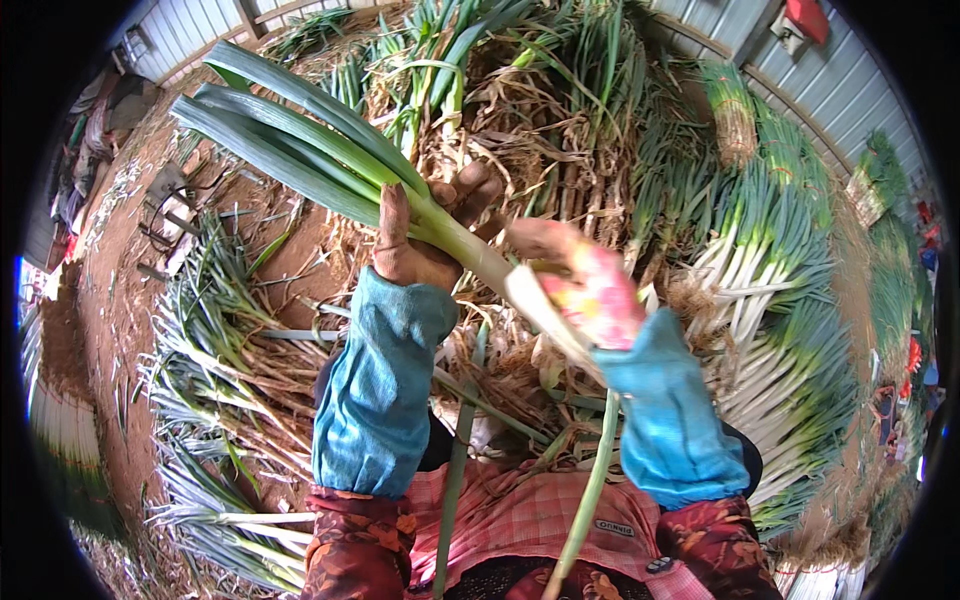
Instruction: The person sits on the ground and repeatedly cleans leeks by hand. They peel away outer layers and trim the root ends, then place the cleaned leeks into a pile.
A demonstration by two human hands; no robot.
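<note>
Tilted up to the far left, a thick green onion (462, 243) with broad green leaves rests in my left hand (420, 240). That hand is closed round its stalk, thumb in front and fingers behind. My right hand (590, 285), in a pink and yellow patterned glove, is at the pale lower end and blurred by motion. A loose pale strip of outer leaf (550, 320) hangs from the stalk beside it; the fingers look closed on this strip. Below my right cuff a long green leaf (590, 490) trails toward my lap.
Unpeeled green onions with dry brown leaves (560, 130) are heaped ahead. More loose ones (220, 350) lie on the left. Cleaned white stalks (770, 390) form a long row on the right. Tied bundles (735, 125) stand near the metal wall (690, 15). A small metal-framed object (170, 215) sits on the dirt floor.
</note>
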